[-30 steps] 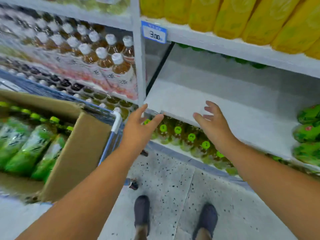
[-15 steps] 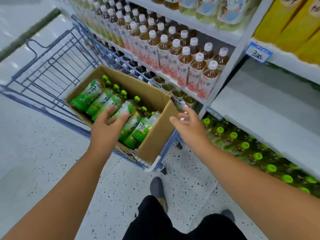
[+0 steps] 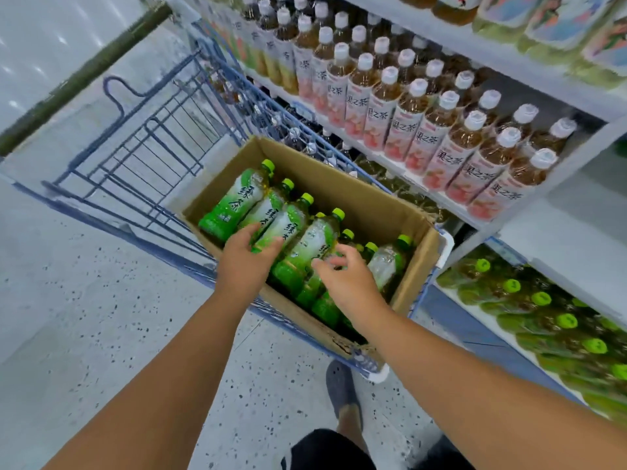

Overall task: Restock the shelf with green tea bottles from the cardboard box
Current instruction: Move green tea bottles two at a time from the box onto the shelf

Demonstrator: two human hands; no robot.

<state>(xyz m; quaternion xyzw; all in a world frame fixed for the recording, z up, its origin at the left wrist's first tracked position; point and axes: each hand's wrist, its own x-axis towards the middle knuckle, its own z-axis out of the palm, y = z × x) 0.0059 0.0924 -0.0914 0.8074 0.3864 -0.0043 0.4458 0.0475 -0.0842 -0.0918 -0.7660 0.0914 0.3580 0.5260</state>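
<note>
An open cardboard box [image 3: 359, 195] sits in a blue wire cart and holds several green tea bottles lying on their sides, green caps pointing away from me. My left hand [image 3: 249, 257] is inside the box, thumb and fingers curled round the base of one green tea bottle [image 3: 288, 220] in the left row. Just to the right, my right hand [image 3: 347, 279] hovers over another green tea bottle [image 3: 314, 239], its fingers spread and loosely bent, holding nothing. The white shelf [image 3: 576, 228] at the right edge is bare where it shows.
The blue cart [image 3: 159, 130] stands against the shelving on a speckled floor. Peach tea bottles [image 3: 427, 137] fill the shelf behind the box. Green-capped bottles [image 3: 543, 300] lie on the bottom shelf at the right. My shoe [image 3: 342, 391] is below the cart's corner.
My view swung from the bare shelf left to the cart. Both hands moved down into the box; the left has closed on a bottle's base and the right has reached over the bottles.
</note>
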